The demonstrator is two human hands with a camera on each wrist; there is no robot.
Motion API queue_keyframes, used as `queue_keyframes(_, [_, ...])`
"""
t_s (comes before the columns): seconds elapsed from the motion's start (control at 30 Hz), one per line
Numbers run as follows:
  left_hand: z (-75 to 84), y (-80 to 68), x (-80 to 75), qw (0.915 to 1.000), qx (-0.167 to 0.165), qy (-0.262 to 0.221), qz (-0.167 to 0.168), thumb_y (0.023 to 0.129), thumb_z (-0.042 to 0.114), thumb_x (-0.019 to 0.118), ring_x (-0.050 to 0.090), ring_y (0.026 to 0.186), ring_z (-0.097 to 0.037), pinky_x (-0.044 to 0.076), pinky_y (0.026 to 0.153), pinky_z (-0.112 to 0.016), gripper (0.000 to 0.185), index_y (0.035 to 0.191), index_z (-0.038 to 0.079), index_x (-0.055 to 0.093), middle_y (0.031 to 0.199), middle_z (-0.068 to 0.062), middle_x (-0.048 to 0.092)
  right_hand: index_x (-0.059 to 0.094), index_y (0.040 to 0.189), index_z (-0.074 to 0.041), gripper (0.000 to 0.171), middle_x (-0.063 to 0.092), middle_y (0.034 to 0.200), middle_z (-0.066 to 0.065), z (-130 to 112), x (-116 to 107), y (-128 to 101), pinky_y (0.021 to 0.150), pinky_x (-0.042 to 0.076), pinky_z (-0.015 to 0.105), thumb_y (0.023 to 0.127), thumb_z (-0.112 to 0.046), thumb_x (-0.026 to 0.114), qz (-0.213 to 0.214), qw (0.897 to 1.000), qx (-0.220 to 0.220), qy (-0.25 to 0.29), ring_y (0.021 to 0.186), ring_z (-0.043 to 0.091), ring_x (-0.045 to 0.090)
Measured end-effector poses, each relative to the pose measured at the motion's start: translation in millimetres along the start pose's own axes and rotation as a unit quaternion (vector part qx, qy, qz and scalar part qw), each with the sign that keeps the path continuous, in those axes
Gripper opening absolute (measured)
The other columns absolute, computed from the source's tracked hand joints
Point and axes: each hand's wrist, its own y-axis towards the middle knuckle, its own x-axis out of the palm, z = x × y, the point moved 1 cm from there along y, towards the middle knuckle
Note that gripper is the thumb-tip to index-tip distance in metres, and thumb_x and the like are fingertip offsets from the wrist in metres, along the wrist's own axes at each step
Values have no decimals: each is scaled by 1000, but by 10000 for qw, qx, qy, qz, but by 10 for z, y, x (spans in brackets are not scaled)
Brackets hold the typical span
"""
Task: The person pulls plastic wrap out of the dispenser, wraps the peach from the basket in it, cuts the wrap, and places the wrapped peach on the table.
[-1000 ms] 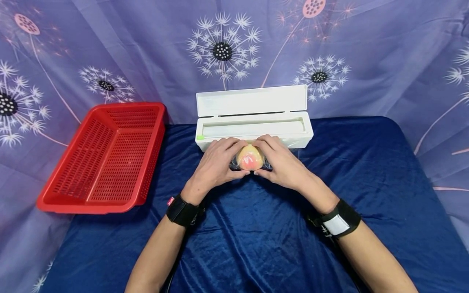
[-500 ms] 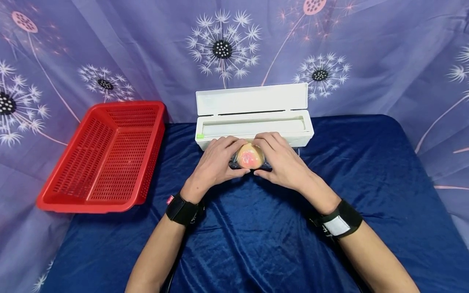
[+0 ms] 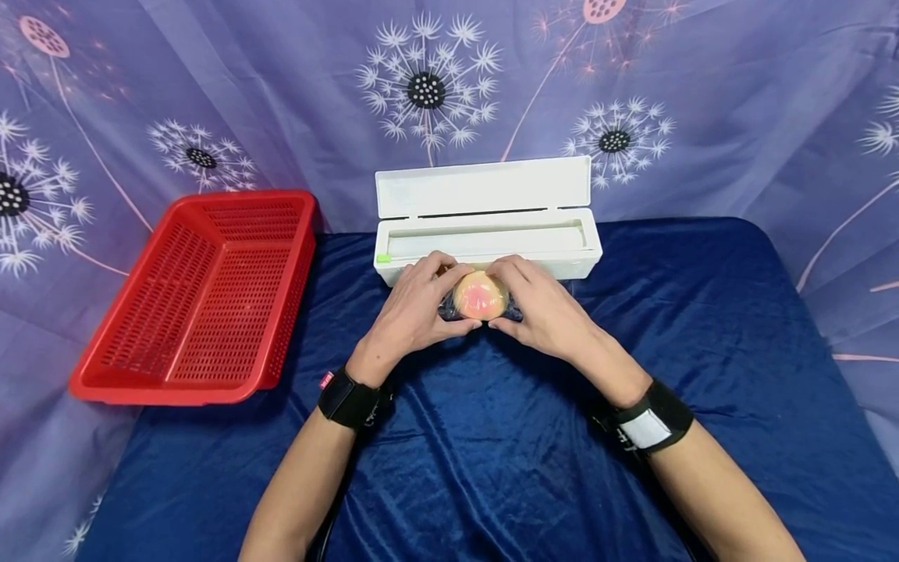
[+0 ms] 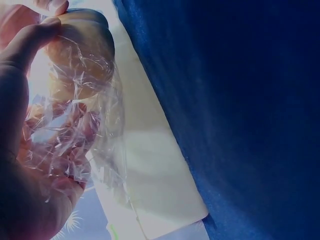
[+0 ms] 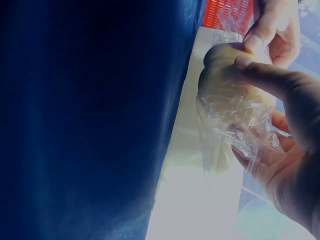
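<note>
Cupping a film-wrapped peach (image 3: 480, 296), left hand (image 3: 410, 316) and right hand (image 3: 544, 314) curl their fingers around it.

Red basket (image 3: 204, 304), white dispenser box (image 3: 485, 226), dark blue cloth (image 3: 492, 437), purple dandelion-patterned backdrop (image 3: 281, 94).

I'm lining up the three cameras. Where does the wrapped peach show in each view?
Head: the peach sits centre, between left hand and right hand.
Left wrist: top left, under crinkled film.
Right wrist: upper right.
Shared landmark: the white dispenser box behind it.
</note>
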Motion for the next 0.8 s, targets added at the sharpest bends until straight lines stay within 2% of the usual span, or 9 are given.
queue_keyframes(0.23, [2,-1,-10,9999,-91,-74,-18,83,54,88,60,110,-25,47,98,-47,76,146,16,64,125,-5,63,55,137,-1,74,63,132,17,20,-1,1,102,50,51,78,-18,97,-96,9987,416,295,118,35,64])
queue_keyframes(0.5, [-3,-9,-14,9994,-159,-294,-15,84,52,89,63,113,-24,48,102,-48,76,146,16,64,125,-3,67,58,133,-1,70,65,129,17,18,-12,-12,100,51,50,79,-20,97,-69,9985,421,349,114,34,65])
queue_keyframes(0.8, [-12,-13,17,9971,-308,-697,44,81,46,92,64,100,-16,54,88,-36,72,135,11,61,121,-3,68,59,133,0,67,66,130,17,37,-31,-24,100,52,50,81,-21,95,-126,9982,414,423,116,35,65])
